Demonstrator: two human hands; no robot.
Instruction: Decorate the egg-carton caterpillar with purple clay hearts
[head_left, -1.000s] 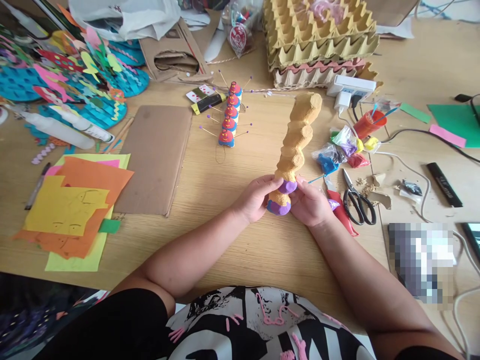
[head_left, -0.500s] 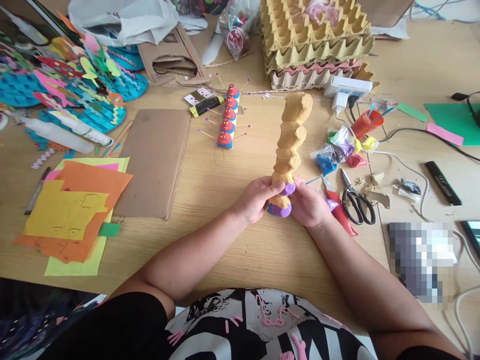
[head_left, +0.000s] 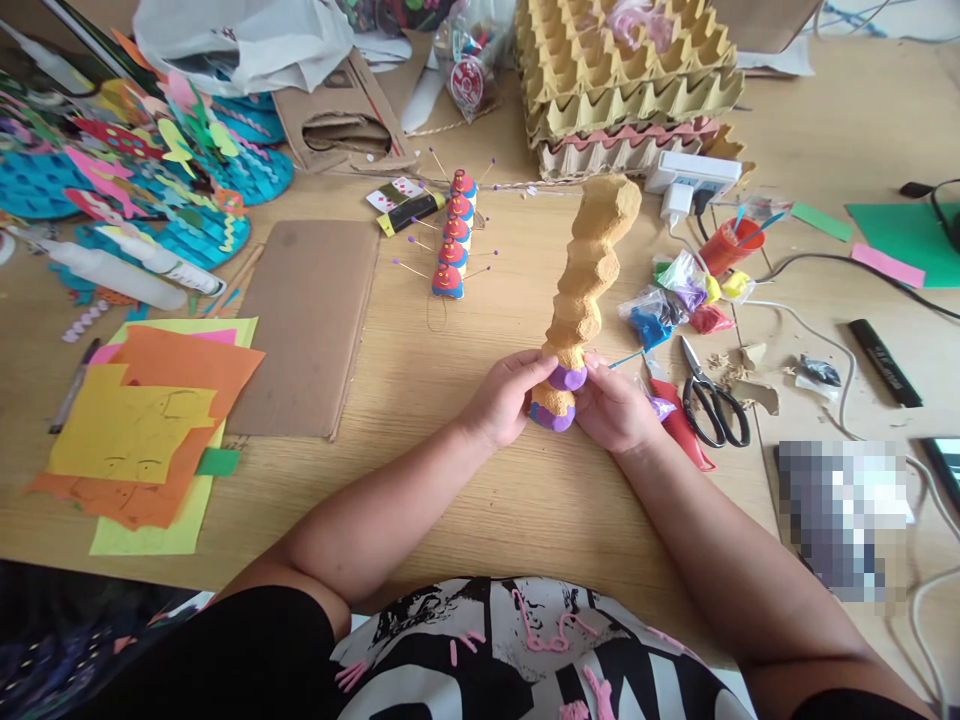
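Between both hands I hold a tan strip of egg carton (head_left: pixel 589 265), a row of bumpy cups that leans up and to the right. Purple clay (head_left: pixel 568 377) covers the edge of the two cups nearest me, with some blue beside it on the lowest one. My left hand (head_left: pixel 508 400) grips the strip from the left, its thumb by the upper purple band. From the right, my right hand (head_left: pixel 616 405) closes on the same part, fingertips against the clay. A thin blue stick (head_left: pixel 626 359) shows close to my right fingers.
A finished-looking red and blue caterpillar (head_left: pixel 454 240) with pin-like legs stands ahead. Scissors (head_left: pixel 712 400), clay packets (head_left: pixel 664 315) and an orange cup (head_left: pixel 733 247) lie right. Cardboard (head_left: pixel 304 325) and coloured paper (head_left: pixel 150 430) lie left; egg trays (head_left: pixel 626 100) are stacked behind.
The egg-carton strip has tilted, its far end swinging to the right and its near end shifting slightly left. Both hands keep their hold on it.
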